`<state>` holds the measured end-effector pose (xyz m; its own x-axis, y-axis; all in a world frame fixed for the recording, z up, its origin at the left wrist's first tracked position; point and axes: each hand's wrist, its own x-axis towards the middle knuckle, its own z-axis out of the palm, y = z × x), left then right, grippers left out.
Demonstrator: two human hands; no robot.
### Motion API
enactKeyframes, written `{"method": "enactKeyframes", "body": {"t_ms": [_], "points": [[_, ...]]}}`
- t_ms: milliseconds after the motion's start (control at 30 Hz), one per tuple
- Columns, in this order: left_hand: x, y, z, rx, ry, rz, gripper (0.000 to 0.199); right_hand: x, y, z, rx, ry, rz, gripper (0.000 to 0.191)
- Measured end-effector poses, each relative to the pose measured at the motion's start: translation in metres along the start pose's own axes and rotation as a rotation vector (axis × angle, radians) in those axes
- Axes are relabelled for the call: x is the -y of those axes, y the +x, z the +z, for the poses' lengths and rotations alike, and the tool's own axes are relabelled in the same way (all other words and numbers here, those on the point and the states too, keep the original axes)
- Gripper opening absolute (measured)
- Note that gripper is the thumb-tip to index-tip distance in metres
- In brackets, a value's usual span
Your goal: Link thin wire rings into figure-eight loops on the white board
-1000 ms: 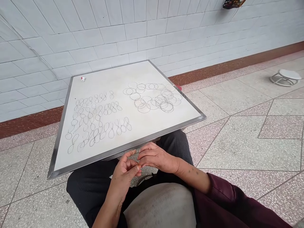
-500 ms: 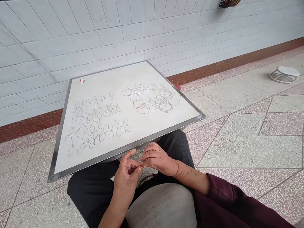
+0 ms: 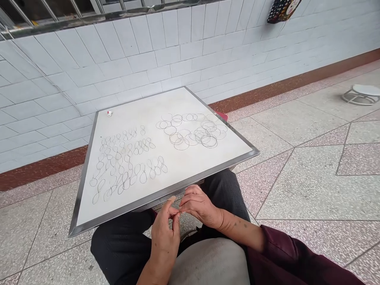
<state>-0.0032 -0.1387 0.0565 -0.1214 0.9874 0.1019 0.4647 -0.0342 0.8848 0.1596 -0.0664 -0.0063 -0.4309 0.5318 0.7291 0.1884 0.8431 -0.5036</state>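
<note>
Both hands meet fingertip to fingertip over my lap, just off the table's near edge. My left hand (image 3: 166, 227) pinches with thumb and index finger; a tan wrap covers one of its fingertips. From the right, my right hand (image 3: 200, 206) pinches at the same spot. What lies between the fingertips is too small to make out. On the white table (image 3: 136, 107), thin wire loops twisted into figure-eights (image 3: 143, 174) lie in rows at the left. Plain round wire rings (image 3: 209, 140) overlap one another at the right.
A small red and white object (image 3: 109, 113) sits near the table's far left corner. Beyond the table stands a white tiled wall (image 3: 166, 59) with a dark patterned bag (image 3: 282, 11) hanging on it. A low white stool (image 3: 361, 94) is on the floor at far right.
The view has tilted up slightly, showing window bars at the top. Both hands keep their pinch together; an orange bit seen earlier at the fingertips is now barely visible.
</note>
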Motion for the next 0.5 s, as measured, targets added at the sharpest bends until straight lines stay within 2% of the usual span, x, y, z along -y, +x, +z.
{"method": "enactKeyframes", "body": {"t_ms": [133, 300, 400, 500], "points": [[0.007, 0.006, 0.004, -0.027, -0.058, -0.048, 0.039, -0.003, 0.004, 0.005, -0.015, 0.015, 0.032, 0.029], [0.004, 0.016, 0.003, 0.048, -0.404, -0.306, 0.062, -0.004, 0.007, 0.000, -0.001, 0.047, 0.069, 0.028], [-0.003, 0.019, 0.000, 0.024, -0.461, -0.354, 0.066, -0.005, 0.005, -0.001, -0.056, 0.131, 0.237, 0.044], [-0.007, 0.018, -0.002, 0.001, -0.458, -0.347, 0.066, -0.006, 0.003, 0.003, -0.082, 0.378, 0.442, 0.052]]}}
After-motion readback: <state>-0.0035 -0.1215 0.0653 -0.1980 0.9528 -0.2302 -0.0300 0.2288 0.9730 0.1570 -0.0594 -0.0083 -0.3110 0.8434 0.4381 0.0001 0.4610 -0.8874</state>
